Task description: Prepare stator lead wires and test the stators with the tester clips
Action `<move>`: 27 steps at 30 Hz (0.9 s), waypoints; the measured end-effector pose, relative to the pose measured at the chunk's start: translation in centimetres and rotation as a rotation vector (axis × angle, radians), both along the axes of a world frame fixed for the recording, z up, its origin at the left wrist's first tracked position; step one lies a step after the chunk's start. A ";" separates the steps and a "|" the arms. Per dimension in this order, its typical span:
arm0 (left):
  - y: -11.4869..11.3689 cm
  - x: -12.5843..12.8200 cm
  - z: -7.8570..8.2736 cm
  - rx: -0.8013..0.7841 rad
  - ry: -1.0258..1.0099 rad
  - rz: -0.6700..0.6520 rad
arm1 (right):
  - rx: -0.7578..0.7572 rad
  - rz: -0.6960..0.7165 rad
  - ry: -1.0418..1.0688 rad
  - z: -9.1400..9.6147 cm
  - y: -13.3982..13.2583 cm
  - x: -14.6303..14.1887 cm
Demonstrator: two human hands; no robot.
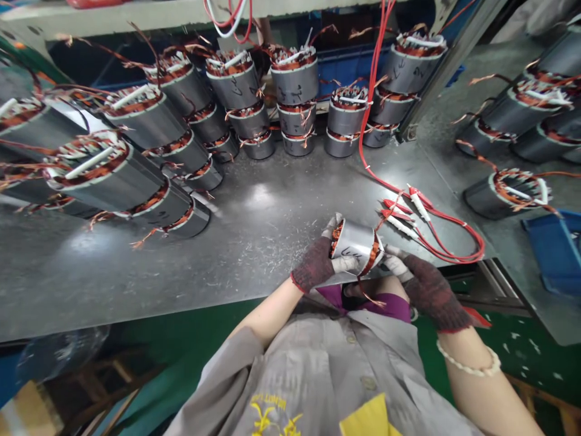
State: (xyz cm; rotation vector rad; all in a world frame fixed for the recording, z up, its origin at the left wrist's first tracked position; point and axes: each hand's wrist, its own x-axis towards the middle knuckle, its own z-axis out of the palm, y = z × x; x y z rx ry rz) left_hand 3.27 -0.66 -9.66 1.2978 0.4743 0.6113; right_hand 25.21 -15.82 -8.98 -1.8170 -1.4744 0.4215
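A grey motor stator (357, 244) with copper windings lies on its side at the near edge of the metal bench (190, 254), held between both gloved hands. My left hand (318, 261) wraps its left end with the fingers curled round it. Against its right end my right hand (424, 289) is closed, fingers pinched at the copper windings. Loose copper wire ends hang down from the stator toward my chest.
Stacks of stators (295, 97) line the back and left of the bench, more stand at the right (512, 191). Red test leads with clips (411, 212) lie just beyond my hands. A blue bin (554, 245) sits at the right edge.
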 end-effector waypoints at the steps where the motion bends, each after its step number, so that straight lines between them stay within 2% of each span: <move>1: 0.1 0.0 0.0 0.020 0.016 -0.007 | -0.017 0.011 0.012 -0.1 0.0 -0.1; 4: 0.3 -0.1 -0.2 0.071 0.073 -0.014 | -0.023 0.028 -0.044 0.2 0.3 -0.8; 8: 0.6 -0.4 -0.6 0.038 0.065 -0.036 | 0.102 0.064 -0.275 1.1 0.2 -0.9; 11: 0.8 -0.6 -0.7 0.001 0.052 -0.054 | 0.097 0.107 -0.386 0.4 0.2 -0.6; 15: 1.0 -0.6 -0.2 0.055 0.081 -0.006 | -0.046 0.096 -0.171 -2.5 1.1 -1.1; 18: 1.2 -0.6 0.2 0.110 0.132 -0.004 | -0.080 0.096 -0.031 -3.2 1.5 -0.5; 21: 1.4 -0.6 0.6 0.171 0.184 0.005 | -0.092 0.197 0.036 -1.4 0.7 1.8; 23: 1.3 -0.5 0.6 0.163 0.185 0.019 | -0.046 0.205 -0.077 0.3 -0.4 3.0; 25: 1.1 -0.5 0.5 0.131 0.170 0.029 | 0.001 0.123 -0.262 1.8 -1.3 2.5; 27: 1.1 -0.5 0.2 0.118 0.167 0.042 | -0.009 0.046 -0.360 2.6 -1.4 0.2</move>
